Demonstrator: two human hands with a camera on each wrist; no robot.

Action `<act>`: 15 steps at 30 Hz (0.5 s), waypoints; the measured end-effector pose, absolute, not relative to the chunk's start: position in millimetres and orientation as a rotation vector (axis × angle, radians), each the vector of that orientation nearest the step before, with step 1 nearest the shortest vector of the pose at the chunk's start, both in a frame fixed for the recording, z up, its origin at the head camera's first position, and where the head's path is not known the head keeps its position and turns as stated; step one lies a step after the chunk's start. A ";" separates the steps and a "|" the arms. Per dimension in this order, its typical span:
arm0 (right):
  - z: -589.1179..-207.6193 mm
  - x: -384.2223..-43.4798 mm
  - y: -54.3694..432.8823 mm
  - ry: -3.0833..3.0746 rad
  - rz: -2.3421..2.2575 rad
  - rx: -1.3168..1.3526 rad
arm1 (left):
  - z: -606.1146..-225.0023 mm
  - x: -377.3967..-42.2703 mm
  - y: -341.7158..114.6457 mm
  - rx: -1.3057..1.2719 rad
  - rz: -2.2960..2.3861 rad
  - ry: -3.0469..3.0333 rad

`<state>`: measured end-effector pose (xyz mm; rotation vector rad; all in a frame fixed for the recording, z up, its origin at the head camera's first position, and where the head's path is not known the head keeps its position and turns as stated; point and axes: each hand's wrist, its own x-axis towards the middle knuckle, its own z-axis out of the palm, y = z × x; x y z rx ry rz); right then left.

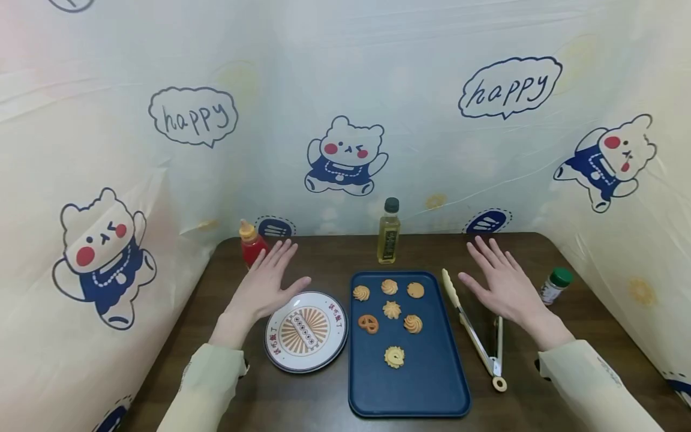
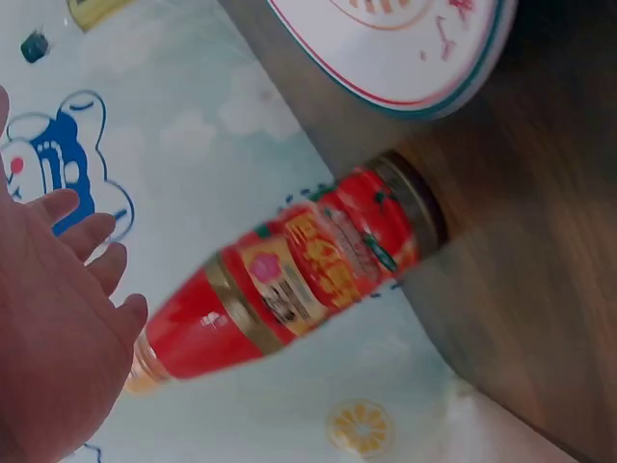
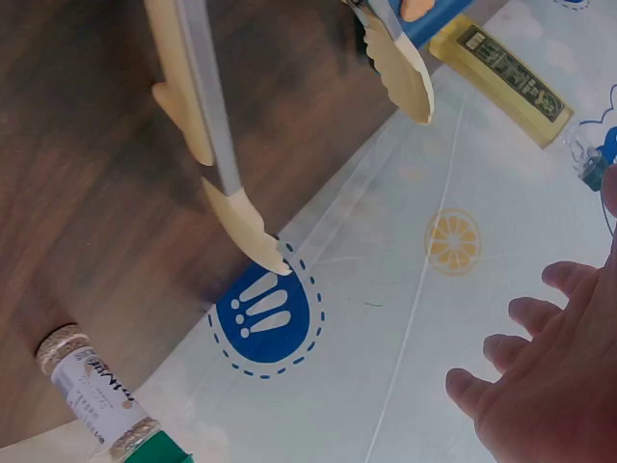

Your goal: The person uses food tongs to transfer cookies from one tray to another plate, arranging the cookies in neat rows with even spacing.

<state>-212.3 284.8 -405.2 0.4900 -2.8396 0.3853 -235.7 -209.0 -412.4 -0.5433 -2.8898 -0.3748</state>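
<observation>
My left hand (image 1: 266, 282) is held with fingers straight and thumb spread, overlapping the upper left of a white patterned plate (image 1: 306, 332) in the head view. Just beyond its fingers stands a red ketchup bottle (image 2: 289, 275) with a yellow cap. On the other side, my right hand (image 1: 503, 287) is likewise spread and holds nothing. Tongs (image 1: 475, 336) with cream tips lie between it and a blue tray (image 1: 418, 384); the hand covers part of one arm. A green-capped seasoning jar (image 1: 553, 285) stands to its right. Several cookies (image 1: 412, 324) and a pretzel (image 1: 368, 324) lie on the tray.
An oil bottle (image 1: 388, 234) with a dark cap stands behind the tray near the back edge. The dark wooden table (image 1: 254, 396) is bordered at the back and sides by a printed cloth (image 1: 421, 90) with cartoon bears.
</observation>
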 end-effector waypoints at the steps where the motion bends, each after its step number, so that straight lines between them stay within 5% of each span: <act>1: -405.5 -210.9 285.3 -2.842 0.382 0.486 | -412.8 -234.5 -212.1 -0.529 -0.392 -2.889; 15: -426.8 -181.3 287.8 -2.792 0.396 0.398 | -431.9 -221.2 -237.5 -0.352 -0.758 -2.825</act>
